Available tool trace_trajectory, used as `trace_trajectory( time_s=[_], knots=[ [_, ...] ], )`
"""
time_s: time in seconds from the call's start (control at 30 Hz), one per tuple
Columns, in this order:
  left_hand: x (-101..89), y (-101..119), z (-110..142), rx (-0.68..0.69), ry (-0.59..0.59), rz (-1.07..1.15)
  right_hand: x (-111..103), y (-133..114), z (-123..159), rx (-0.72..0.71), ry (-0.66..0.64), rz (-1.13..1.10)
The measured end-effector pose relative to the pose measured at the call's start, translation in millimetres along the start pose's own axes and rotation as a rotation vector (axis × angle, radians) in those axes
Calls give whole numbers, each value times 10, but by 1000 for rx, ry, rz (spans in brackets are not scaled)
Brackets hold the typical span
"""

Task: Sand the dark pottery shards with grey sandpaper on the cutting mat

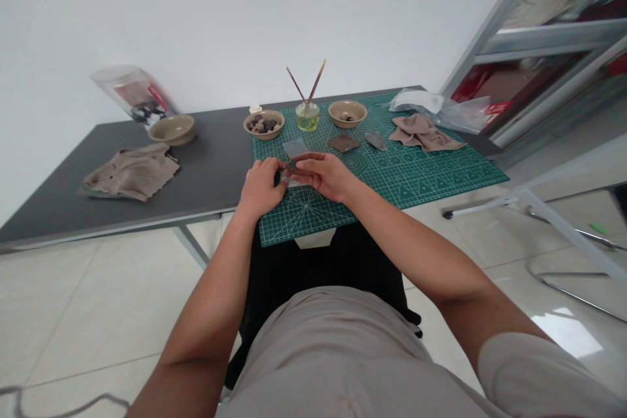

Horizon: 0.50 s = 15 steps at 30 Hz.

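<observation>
My left hand [264, 186] and my right hand [326, 175] meet over the green cutting mat [392, 186]. Between the fingertips of my right hand is a small flat dark-brown piece [290, 165], its kind unclear. The fingers of my left hand are bent in against it, with a small black thing [277, 177] showing by the thumb. A pale sheet [294, 181] lies beneath the hands, partly covered by them. Just beyond are a translucent bluish sheet [294, 147], a brown square sheet [343, 142] and a grey folded sheet [375, 140].
Behind the hands stand a bowl of dark and tan lumps [264, 125], a glass of yellowish liquid [307, 117] with two brushes, and another bowl [347, 114]. A crumpled cloth [421, 132] and plastic bag [465, 112] lie right; a bowl [172, 130] and cloth [134, 171] left.
</observation>
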<state>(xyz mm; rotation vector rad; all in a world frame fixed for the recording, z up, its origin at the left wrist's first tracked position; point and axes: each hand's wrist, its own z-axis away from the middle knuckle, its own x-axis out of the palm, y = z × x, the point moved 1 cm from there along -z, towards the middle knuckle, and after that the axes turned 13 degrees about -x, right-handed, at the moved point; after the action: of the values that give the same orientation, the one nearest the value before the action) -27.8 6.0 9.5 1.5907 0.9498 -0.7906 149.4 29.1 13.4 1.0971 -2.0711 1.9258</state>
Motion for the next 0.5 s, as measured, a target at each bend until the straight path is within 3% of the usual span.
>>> trace_trajectory(
  time_s=[0.5],
  knots=[
    [-16, -5, 1, 20, -24, -48, 244, -31, 241, 109, -122, -243]
  ],
)
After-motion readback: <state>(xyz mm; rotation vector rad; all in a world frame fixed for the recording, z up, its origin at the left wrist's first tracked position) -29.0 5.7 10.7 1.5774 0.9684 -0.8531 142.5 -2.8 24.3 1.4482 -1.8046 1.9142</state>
